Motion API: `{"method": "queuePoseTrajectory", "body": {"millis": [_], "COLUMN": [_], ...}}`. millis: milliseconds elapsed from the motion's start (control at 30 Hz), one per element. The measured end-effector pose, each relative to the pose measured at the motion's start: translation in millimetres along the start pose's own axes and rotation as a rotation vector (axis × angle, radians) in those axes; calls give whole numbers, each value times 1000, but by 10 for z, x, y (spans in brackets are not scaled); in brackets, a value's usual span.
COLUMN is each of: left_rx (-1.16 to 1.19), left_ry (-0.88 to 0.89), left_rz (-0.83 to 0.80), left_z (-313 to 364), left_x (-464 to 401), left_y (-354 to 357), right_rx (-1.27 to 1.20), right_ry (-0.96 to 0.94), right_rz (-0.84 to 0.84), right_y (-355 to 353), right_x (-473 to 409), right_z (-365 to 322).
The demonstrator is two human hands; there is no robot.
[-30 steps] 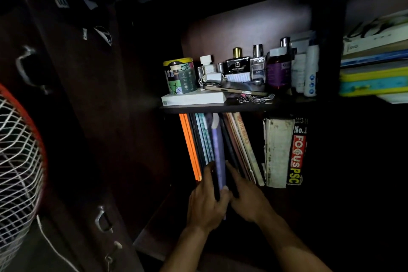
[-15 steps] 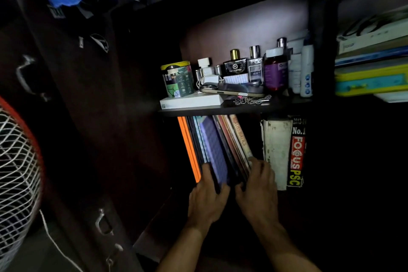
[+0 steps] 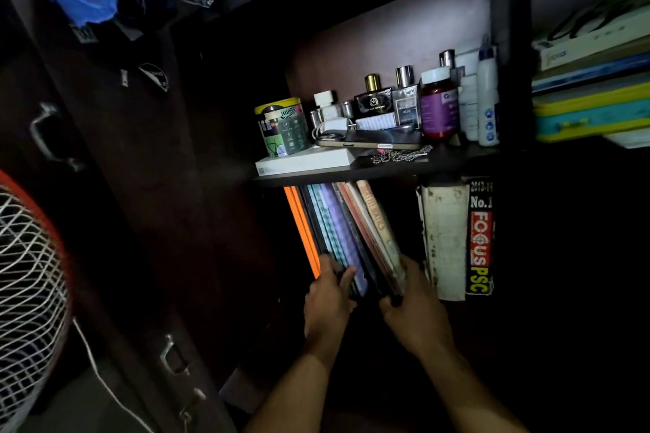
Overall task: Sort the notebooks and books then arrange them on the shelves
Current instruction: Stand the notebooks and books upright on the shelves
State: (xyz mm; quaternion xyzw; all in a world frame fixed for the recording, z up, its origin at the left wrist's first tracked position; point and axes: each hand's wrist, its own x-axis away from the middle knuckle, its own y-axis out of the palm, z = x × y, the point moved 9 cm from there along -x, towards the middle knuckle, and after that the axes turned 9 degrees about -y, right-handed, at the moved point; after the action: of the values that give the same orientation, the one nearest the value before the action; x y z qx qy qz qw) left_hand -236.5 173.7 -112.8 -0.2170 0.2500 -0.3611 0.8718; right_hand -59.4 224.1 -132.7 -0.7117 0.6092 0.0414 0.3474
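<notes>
On the lower shelf, a leaning row of notebooks [image 3: 346, 232] stands left of two thick books [image 3: 457, 239]. The left hand [image 3: 329, 299] curls around the purple ones; the right hand [image 3: 413, 306] grips the reddish ones' bottom edge. Straightening looks unfinished.

- both forearms come up from the bottom edge, side by side, angled in toward each other a bit
- left hand [image 3: 327, 302] is back-up toward the camera, fingers [image 3: 346, 278] curled forward and pinching onto something in front
- right hand [image 3: 413, 309] sits just beside it, thumb tucked low on the near side, fingers wrapped over the far side in a grip
- the two hands are close but not touching
</notes>
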Motion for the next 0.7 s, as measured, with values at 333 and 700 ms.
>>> {"method": "queuePoseTrajectory", "body": {"millis": [333,700], "left_rx": [47,206], "left_ry": [57,54], "left_rz": [1,-366], "left_z": [16,475], "left_x": [-37,1425], "left_y": [24,221], "right_rx": [-173,-200], "right_ry": [-75,108], "right_rz": [-78,-115], "right_y": [130,-991], "right_x": [-30,1301], "right_z": [-30,-283]}}
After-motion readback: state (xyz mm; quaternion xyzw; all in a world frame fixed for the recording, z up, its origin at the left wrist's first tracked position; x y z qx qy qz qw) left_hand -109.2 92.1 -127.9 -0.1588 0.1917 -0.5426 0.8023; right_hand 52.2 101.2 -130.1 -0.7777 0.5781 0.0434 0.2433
